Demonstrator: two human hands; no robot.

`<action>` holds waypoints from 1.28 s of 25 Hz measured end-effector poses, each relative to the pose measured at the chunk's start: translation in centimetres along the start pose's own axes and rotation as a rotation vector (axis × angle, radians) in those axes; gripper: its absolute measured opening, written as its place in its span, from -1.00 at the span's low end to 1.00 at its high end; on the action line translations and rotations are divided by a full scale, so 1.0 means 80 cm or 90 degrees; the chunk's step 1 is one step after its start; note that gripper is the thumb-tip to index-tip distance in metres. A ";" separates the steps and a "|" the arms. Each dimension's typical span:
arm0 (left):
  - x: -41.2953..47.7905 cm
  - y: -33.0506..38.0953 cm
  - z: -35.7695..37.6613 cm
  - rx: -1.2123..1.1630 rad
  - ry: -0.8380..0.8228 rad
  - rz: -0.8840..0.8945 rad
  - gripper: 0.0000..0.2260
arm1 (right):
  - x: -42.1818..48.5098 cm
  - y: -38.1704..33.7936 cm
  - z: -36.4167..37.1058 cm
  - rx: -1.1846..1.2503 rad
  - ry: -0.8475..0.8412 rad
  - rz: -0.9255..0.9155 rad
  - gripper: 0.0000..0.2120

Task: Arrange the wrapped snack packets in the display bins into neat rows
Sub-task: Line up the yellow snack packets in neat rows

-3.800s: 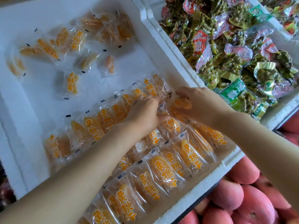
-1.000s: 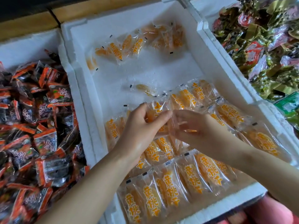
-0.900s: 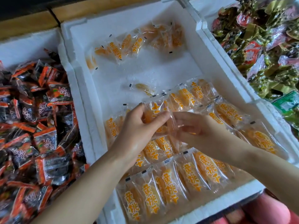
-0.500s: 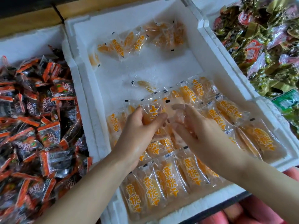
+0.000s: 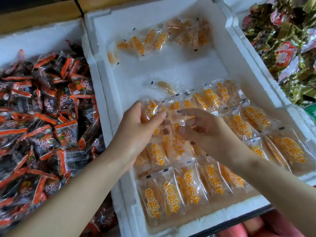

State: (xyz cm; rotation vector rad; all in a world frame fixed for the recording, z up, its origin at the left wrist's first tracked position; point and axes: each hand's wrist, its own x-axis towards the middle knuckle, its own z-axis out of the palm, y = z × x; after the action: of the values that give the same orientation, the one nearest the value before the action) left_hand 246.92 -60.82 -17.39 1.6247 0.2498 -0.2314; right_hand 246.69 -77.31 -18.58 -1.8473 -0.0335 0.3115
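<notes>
Several rows of orange packets [image 5: 186, 190] lie side by side in the near half of the white foam bin [image 5: 171, 69], and loose packets [image 5: 153, 41] are scattered at its far end. The left hand [image 5: 136, 134] has its grip clamped on one packet [image 5: 151, 109] at the far row's left end, thumb across the front. The right hand [image 5: 208, 132] is just beside it, fingers curled and blurred; I cannot tell whether its grip holds anything.

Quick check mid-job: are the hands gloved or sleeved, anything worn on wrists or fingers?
No gloves on the left hand or the right hand. The left forearm and right forearm are bare to the frame edge, with no sleeve in view. No watch, bracelet or ring shows, though the fingers are blurred.
</notes>
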 end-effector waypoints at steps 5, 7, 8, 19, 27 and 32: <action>0.013 0.002 -0.050 -0.039 0.109 0.014 -0.82 | 0.024 -0.007 0.031 -0.068 -0.003 -0.008 -0.80; 0.013 -0.002 -0.063 -0.095 0.144 0.001 -0.91 | 0.031 -0.006 0.056 -0.157 -0.039 -0.040 -0.77; 0.012 -0.005 -0.069 -0.087 0.153 0.005 -0.88 | 0.033 -0.006 0.067 -0.191 -0.061 -0.054 -0.72; -0.028 -0.020 -0.088 -0.022 0.088 0.023 -0.78 | 0.030 -0.004 0.098 -0.501 -0.149 -0.181 -0.58; -0.032 -0.011 -0.051 -0.087 0.037 -0.006 -0.76 | 0.011 -0.020 0.065 -0.053 -0.084 -0.066 -0.74; -0.023 0.001 -0.015 -0.066 -0.014 0.006 -0.85 | -0.001 -0.027 0.009 -0.078 -0.080 0.012 -0.76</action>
State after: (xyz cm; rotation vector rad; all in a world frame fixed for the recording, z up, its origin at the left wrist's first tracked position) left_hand 245.18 -59.66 -16.69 1.5191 0.2329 -0.2254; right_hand 246.74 -75.99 -16.70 -1.9487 -0.1247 0.4466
